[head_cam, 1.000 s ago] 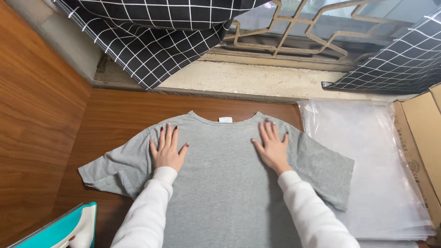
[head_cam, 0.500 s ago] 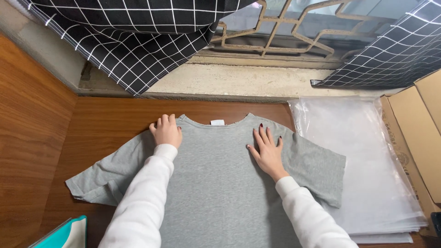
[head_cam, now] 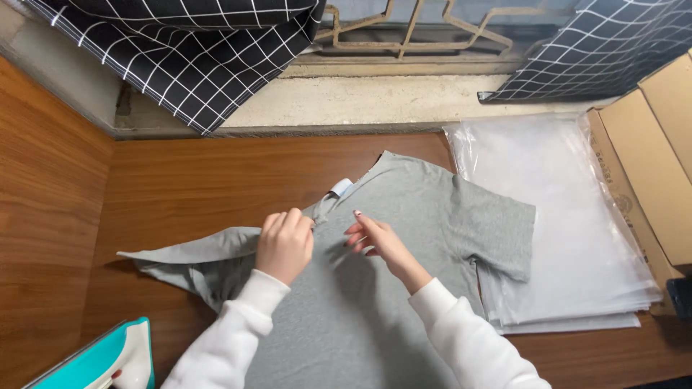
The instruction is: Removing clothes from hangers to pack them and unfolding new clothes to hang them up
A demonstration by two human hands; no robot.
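Observation:
A grey T-shirt (head_cam: pixel 425 216) lies on a wooden table (head_cam: pixel 216 173), its white neck label (head_cam: pixel 340 188) turned up near the middle. My left hand (head_cam: pixel 285 243) is closed on the shirt's left shoulder edge and has pulled that side inward, so the left sleeve (head_cam: pixel 194 256) is lifted and folded over. My right hand (head_cam: pixel 376 238) rests with fingers spread on the fabric just right of the fold. The right sleeve (head_cam: pixel 497 230) lies flat, overlapping a stack of clear plastic bags (head_cam: pixel 577 216).
A cardboard box (head_cam: pixel 656 158) stands at the right edge. A teal and white iron (head_cam: pixel 108 360) sits at the bottom left. Black checked cloth (head_cam: pixel 180 50) hangs over the window ledge (head_cam: pixel 360 101) behind the table. A wooden wall panel (head_cam: pixel 43 216) is on the left.
Both hands left the flat shirt's shoulders. My left hand gripped the left shoulder and drew it toward the middle, folding the left side; my right hand moved inward to the collar area.

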